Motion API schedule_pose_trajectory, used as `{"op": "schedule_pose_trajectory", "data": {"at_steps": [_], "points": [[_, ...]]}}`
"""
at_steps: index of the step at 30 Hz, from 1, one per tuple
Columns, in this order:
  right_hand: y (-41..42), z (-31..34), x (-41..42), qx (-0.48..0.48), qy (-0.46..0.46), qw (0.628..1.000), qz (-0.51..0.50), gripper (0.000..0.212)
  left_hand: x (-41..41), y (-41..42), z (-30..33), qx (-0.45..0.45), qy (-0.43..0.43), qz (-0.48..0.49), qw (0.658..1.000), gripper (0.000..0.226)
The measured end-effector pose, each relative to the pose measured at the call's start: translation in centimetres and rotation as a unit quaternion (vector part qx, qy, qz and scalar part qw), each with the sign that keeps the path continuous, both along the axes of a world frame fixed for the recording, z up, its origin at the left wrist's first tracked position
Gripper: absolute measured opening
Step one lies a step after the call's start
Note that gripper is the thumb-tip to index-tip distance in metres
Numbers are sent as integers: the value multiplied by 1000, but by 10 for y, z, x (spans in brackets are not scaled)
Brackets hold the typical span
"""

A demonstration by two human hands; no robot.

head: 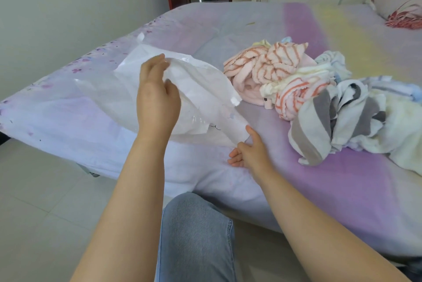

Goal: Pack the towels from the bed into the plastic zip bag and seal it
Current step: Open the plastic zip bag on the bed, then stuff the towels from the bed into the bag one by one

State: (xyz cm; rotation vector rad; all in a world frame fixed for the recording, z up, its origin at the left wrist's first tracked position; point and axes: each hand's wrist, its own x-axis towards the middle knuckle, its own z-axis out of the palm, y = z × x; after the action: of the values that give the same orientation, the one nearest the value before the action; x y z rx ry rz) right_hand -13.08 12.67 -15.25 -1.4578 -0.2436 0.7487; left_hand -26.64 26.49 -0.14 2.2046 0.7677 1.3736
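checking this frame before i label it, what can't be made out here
Head view only:
- Plastic zip bag: the left hand covers part of its mouth, so whether anything is inside, or where the zip strip runs, cannot be told.
- Right hand: seen from the back, its grip on the bag's corner is unclear.
- Towel pile: heaped and cut by the right edge, count unknown.
- Pillow: cut off at the corner.
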Motion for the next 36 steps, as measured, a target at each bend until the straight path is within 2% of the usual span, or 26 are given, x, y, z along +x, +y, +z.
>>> {"op": "schedule_pose_trajectory", "data": {"at_steps": [4, 6, 10, 12, 13, 14, 16, 17, 18, 19, 20, 22, 24, 25, 28, 32, 35, 36], "points": [[-3, 0, 0, 5, 21, 1000, -3, 77, 8, -25, -19, -26, 114, -77, 990, 53], [-7, 0, -1, 10, 10, 1000, 1, 75, 12, -37, -32, -26, 132, -99, 986, 54], [-20, 3, -3, -22, -18, 999, 14, 53, 19, -53, -54, 24, 161, -89, 983, 54], [-34, 9, -4, -47, -101, 994, 0, 43, 20, -58, -61, 30, 179, -58, 982, 54], [-43, 14, -4, -48, -194, 979, -43, 36, 20, -60, -64, 29, 186, -47, 981, 55], [-53, 23, -2, -41, -305, 945, -111, 31, 21, -62, -66, 28, 191, -37, 981, 56], [-71, 44, 7, -14, -502, 824, -262, 29, 23, -66, -68, 27, 191, -24, 981, 58], [-77, 54, 15, -28, -560, 765, -317, 33, 24, -68, -68, 25, 185, -21, 982, 58], [-81, 61, 23, -70, -582, 731, -348, 41, 25, -71, -68, 22, 177, -21, 984, 57], [-84, 66, 30, -132, -581, 723, -349, 54, 27, -73, -68, 18, 169, -22, 985, 55], [-88, 67, 37, -201, -567, 733, -319, 67, 28, -75, -67, 14, 162, -24, 986, 54], [-95, 57, 44, -308, -511, 775, -208, 85, 29, -79, -68, 7, 154, -27, 988, 52], [-104, 38, 45, -372, -454, 800, -127, 83, 29, -83, -70, 4, 151, -32, 988, 53], [-107, 33, 45, -384, -446, 799, -122, 77, 29, -84, -71, 4, 152, -34, 988, 55], [-108, 31, 38, -323, -499, 785, -172, 59, 27, -84, -73, 7, 149, -36, 988, 61], [-88, 50, 7, -112, -567, 783, -230, 55, 22, -82, -73, -35, 115, -59, 991, 63], [-61, 60, -13, -28, -665, 718, -204, 53, 16, -79, -69, -99, 62, -102, 988, 58], [-49, 62, -17, -20, -681, 710, -179, 50, 12, -75, -68, -116, 47, -105, 986, 58]]}}
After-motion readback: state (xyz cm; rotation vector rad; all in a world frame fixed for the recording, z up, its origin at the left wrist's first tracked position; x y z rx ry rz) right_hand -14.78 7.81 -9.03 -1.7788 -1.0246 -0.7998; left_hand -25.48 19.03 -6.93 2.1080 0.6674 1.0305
